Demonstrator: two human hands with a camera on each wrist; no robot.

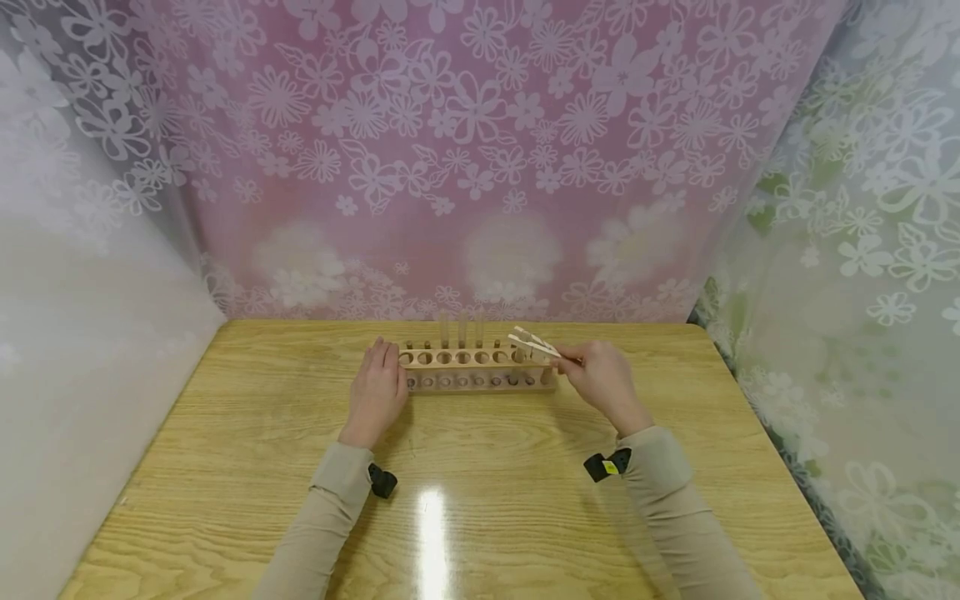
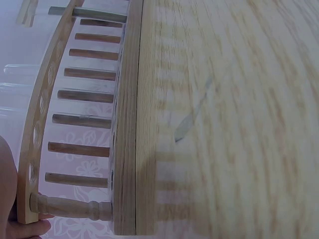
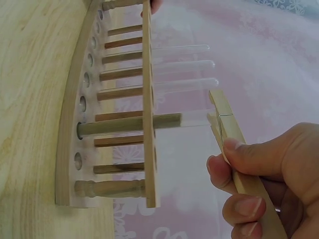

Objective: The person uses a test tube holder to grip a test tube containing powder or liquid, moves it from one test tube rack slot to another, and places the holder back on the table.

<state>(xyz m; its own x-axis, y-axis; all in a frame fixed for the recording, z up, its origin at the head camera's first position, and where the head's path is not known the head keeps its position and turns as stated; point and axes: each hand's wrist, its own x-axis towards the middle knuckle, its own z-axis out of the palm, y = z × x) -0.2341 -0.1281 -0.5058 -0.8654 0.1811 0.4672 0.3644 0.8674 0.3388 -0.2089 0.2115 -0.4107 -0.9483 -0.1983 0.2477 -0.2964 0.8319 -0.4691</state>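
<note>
My left hand (image 1: pixel 377 392) holds the left end of a wooden test tube rack (image 1: pixel 480 360); in the left wrist view its fingers (image 2: pixel 29 229) reach round the end of the upper rail. My right hand (image 1: pixel 600 383) grips a wooden test tube clamp (image 3: pixel 239 164) with a wire spring, thumb and fingers round its arms. The clamp's tips are right at the mouth of a test tube (image 3: pixel 192 120) that stands in the rack toward the right end. Greenish-grey liquid (image 3: pixel 130 125) fills much of that tube.
Three clear test tubes (image 3: pixel 189 65) sit rounded end up on pegs along the rack's back. Bare wooden pegs (image 2: pixel 84 148) line the rest. The rack stands on a wood-grain table (image 1: pixel 495 467), with a pink floral curtain (image 1: pixel 450 167) behind and pale curtains on both sides.
</note>
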